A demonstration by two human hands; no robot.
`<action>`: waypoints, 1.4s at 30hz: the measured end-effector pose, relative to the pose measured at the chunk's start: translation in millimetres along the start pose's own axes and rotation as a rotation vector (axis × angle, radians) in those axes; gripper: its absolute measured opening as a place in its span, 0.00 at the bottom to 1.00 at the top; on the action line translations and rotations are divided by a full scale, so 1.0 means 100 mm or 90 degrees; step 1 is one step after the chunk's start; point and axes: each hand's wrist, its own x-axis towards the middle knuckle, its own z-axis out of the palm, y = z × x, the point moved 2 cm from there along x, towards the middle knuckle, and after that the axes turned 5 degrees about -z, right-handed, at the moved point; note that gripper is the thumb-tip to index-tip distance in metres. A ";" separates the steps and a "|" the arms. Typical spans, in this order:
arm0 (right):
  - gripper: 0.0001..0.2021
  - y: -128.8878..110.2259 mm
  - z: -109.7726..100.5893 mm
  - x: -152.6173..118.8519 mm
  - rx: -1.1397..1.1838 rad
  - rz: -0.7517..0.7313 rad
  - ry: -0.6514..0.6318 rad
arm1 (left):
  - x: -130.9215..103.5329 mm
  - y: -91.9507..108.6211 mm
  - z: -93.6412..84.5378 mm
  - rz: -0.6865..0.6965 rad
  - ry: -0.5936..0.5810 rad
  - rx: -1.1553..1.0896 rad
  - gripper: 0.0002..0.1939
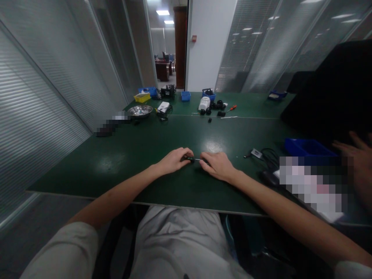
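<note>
Both of my hands rest low over the green table (162, 188), near its middle. My left hand (175, 159) is closed on a small dark handle (190, 159) with green on it. A thin metal shaft (197, 159) runs from the handle toward my right hand (216, 164), whose curled thumb and fingers meet its far end. Whatever lies between those right fingertips is too small to make out.
Beyond my hands sit a steel bowl (140, 111), a white adapter (163, 107), a white device (204, 103), an orange screwdriver (232, 108) and blue bins (185, 96). On the right are a cable (269, 157), a blue tray (309, 148) and another person's hand (359, 162).
</note>
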 end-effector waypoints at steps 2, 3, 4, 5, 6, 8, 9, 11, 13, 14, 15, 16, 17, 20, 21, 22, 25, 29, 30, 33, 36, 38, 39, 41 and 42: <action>0.19 0.07 0.01 0.00 -0.011 0.040 -0.016 | -0.02 -0.01 -0.01 -0.006 0.002 -0.015 0.18; 0.18 0.09 0.02 0.01 -0.010 0.048 -0.019 | -0.02 -0.01 -0.02 -0.008 0.003 -0.014 0.19; 0.18 0.10 0.03 0.01 -0.005 0.051 -0.020 | -0.02 -0.01 -0.02 -0.009 0.003 -0.009 0.19; 0.17 0.09 0.04 0.01 0.003 0.050 -0.020 | -0.02 0.00 -0.02 -0.008 0.003 -0.003 0.18; 0.17 0.09 0.05 0.02 0.012 0.048 -0.019 | -0.02 0.00 -0.02 -0.007 0.003 0.001 0.16; 0.16 0.09 0.06 0.02 0.026 0.043 -0.013 | -0.01 0.00 -0.02 -0.009 0.000 0.000 0.12; 0.16 0.09 0.06 0.01 0.030 0.041 -0.006 | 0.00 0.00 -0.02 -0.013 0.001 -0.003 0.12; 0.16 0.10 0.06 0.01 0.031 0.033 0.012 | 0.00 0.00 -0.03 -0.024 0.005 -0.011 0.11; 0.15 0.10 0.06 0.01 0.027 0.027 0.028 | 0.00 0.01 -0.03 -0.033 0.007 -0.015 0.11; 0.15 0.10 0.06 0.01 0.024 0.024 0.032 | 0.00 0.01 -0.03 -0.036 0.008 -0.016 0.11; 0.15 0.10 0.06 0.01 0.022 0.022 0.035 | 0.00 0.02 -0.03 -0.038 0.009 -0.017 0.11; 0.15 0.09 0.06 0.01 0.019 0.021 0.038 | 0.00 0.02 -0.03 -0.040 0.011 -0.017 0.11; 0.14 0.09 0.06 0.01 0.018 0.021 0.040 | 0.00 0.03 -0.03 -0.042 0.013 -0.016 0.11; 0.13 0.07 0.05 0.02 0.018 0.019 0.042 | -0.01 0.04 -0.02 -0.046 0.017 -0.015 0.11; 0.13 0.07 0.05 0.02 0.019 0.019 0.043 | -0.01 0.04 -0.02 -0.046 0.017 -0.016 0.11; 0.13 0.07 0.05 0.02 0.021 0.017 0.043 | -0.01 0.04 -0.02 -0.045 0.017 -0.017 0.11; 0.13 0.07 0.06 0.02 0.027 0.012 0.040 | -0.02 0.04 -0.03 -0.042 0.017 -0.021 0.11; 0.14 0.07 0.06 0.02 0.030 0.004 0.025 | -0.01 0.04 -0.04 -0.044 0.009 -0.029 0.11; 0.14 0.07 0.06 0.02 0.030 0.002 0.022 | 0.00 0.04 -0.04 -0.047 0.007 -0.032 0.11; 0.14 0.06 0.06 0.03 0.035 -0.001 0.019 | 0.01 0.01 -0.04 -0.067 0.009 -0.051 0.10; 0.14 0.07 0.06 0.03 0.051 0.003 0.022 | 0.02 -0.01 -0.02 -0.094 0.019 -0.084 0.10; 0.14 0.07 0.06 0.03 0.059 0.006 0.026 | 0.02 -0.02 -0.02 -0.110 0.029 -0.102 0.10; 0.14 0.07 0.06 0.03 0.061 0.007 0.026 | 0.02 -0.02 -0.02 -0.111 0.032 -0.105 0.10; 0.14 0.07 0.06 0.03 0.056 0.003 0.021 | 0.01 -0.02 -0.02 -0.085 0.030 -0.092 0.10; 0.14 0.06 0.06 0.03 0.047 -0.002 0.015 | 0.01 -0.02 -0.03 -0.059 0.027 -0.076 0.10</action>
